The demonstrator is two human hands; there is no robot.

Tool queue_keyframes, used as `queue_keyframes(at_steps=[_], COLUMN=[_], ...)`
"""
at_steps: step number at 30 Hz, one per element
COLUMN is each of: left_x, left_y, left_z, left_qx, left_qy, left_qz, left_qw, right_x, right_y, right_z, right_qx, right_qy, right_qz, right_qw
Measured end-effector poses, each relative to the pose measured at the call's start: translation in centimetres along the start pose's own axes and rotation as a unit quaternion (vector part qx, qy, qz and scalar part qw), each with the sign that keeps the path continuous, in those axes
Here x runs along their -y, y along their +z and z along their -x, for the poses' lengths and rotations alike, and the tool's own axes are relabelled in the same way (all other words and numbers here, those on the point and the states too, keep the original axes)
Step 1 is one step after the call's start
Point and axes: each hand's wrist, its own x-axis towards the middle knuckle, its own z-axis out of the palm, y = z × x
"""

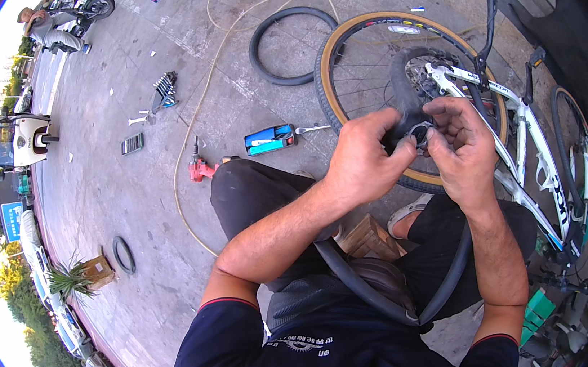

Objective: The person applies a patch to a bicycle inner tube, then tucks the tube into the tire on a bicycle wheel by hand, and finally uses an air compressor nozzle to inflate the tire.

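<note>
A black rubber inner tube (402, 81) runs up from between my hands, over the bicycle wheel, and another length of it lies looped across my lap. My left hand (365, 156) grips the tube, its thumb pressing at a small black patch (418, 134) with a clear, film-like edge. From the other side, my right hand (461, 151) pinches at the rim of that patch with thumb and forefinger. Behind the hands lies a wheel with a tan-walled tyre (338, 31). Fingers hide part of the patch.
A white bicycle frame (541, 141) lies at the right. On the concrete to the left are a loose tyre (258, 43), a blue tool box (270, 140), a ratchet wrench (312, 128), a red impact driver (200, 169), a wrench set (165, 91) and a pale hose (182, 171).
</note>
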Motion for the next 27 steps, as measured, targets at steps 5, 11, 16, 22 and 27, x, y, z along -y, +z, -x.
queue_keyframes(at_steps=[5,11,16,22,27], left_x=[0.15,0.24,0.31,0.01,0.11], left_y=[0.03,0.03,0.14,-0.20,0.01], left_z=[0.21,0.43,0.13,0.20,0.42], left_qx=[-0.008,-0.002,0.006,0.018,0.011], left_qy=[-0.009,-0.001,0.001,-0.011,0.003], left_qz=[0.015,-0.008,0.028,-0.024,-0.014], left_qw=[1.000,1.000,1.000,0.999,1.000], right_x=[0.13,0.47,0.38,-0.18,-0.32], right_y=[0.93,0.62,0.33,0.73,0.35], right_z=[0.23,0.37,0.31,0.25,0.19], right_qx=[0.010,0.008,0.000,-0.006,-0.009], right_qy=[-0.008,-0.027,-0.026,-0.022,-0.004], right_qz=[0.013,0.090,0.068,0.022,0.001], right_qw=[1.000,0.996,0.997,0.999,1.000])
